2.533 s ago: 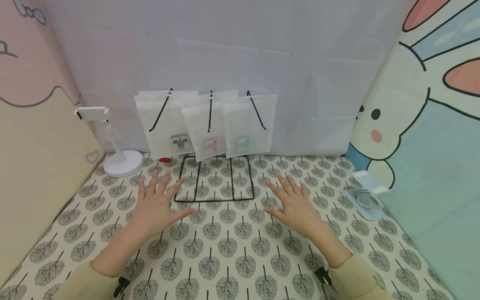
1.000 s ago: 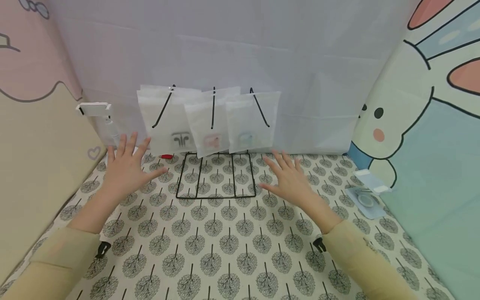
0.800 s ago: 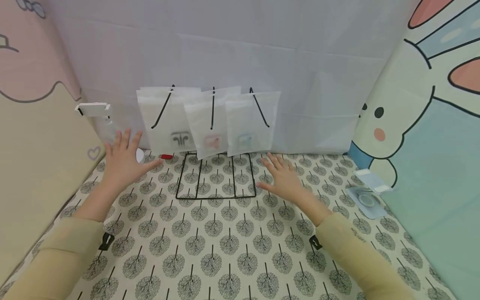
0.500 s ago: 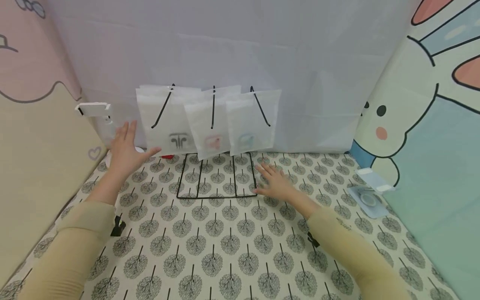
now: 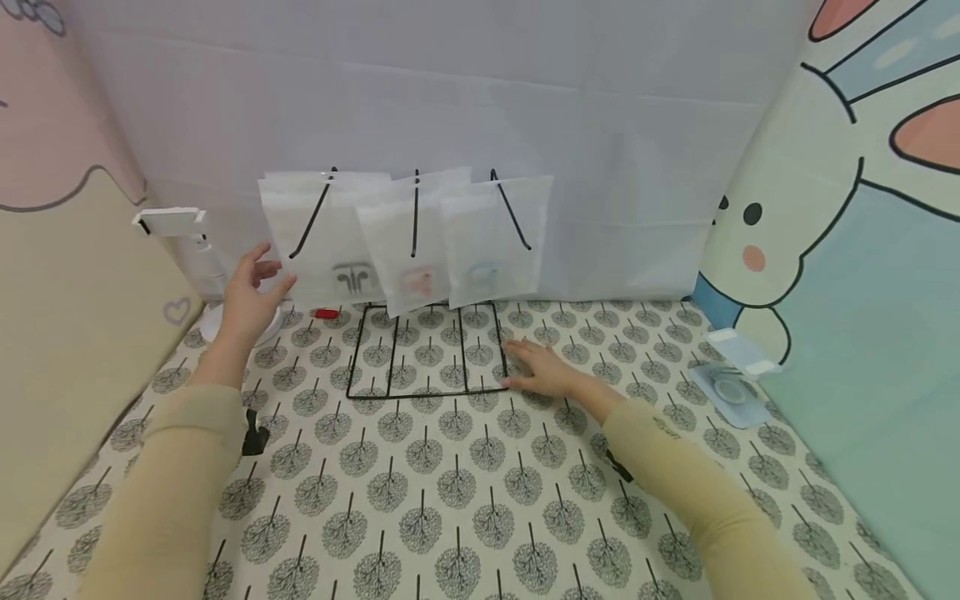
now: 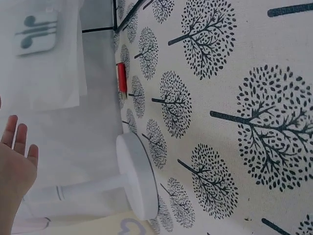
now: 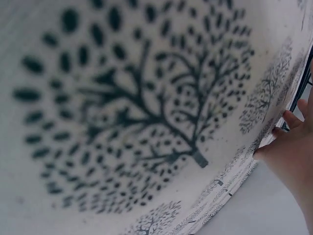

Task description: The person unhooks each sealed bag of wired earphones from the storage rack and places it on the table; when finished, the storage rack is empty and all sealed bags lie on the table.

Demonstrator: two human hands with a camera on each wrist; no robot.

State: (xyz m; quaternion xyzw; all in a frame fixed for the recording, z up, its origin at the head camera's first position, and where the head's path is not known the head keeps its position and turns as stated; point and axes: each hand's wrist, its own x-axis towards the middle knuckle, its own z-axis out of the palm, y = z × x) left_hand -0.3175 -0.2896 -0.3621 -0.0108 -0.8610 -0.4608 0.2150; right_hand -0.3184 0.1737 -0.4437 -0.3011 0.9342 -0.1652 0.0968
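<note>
Rack (image 5: 427, 395) of black wire, base flat on surface (image 5: 420, 500), 3 hooks (image 5: 416, 217) raised above. Bags, white and translucent, side by side on hooks: left bag (image 5: 318, 225) with dark earphone shape showing through, middle bag (image 5: 397, 246) with pink shape, right bag (image 5: 480, 233) with pale blue shape. Middle bag overlapping left bag; right bag overlapping middle bag.

Left hand (image 5: 249, 302): raised just beside outer edge of left bag, in front of stand (image 5: 171, 222). Grip: thumb and fingers parted, fingers partly bent, nothing held. Contact with left bag: cannot tell.

Right hand (image 5: 546, 372): low over surface, at right rail of rack. Grip: fingers extended, loosely spread, nothing held. Contact with rail: cannot tell.

Between stand and rack: red stick (image 5: 325, 314), flat on surface. Far right: holder (image 5: 729, 390), tilted plate above flat base, near side curtain (image 5: 862, 350) with rabbit print. Behind rack: plain pale curtain (image 5: 637, 125). Over surface: tree-print cloth. On forearms: 2 pale yellow sleeves (image 5: 172, 500), with black straps (image 5: 255, 435) near wrists.
</note>
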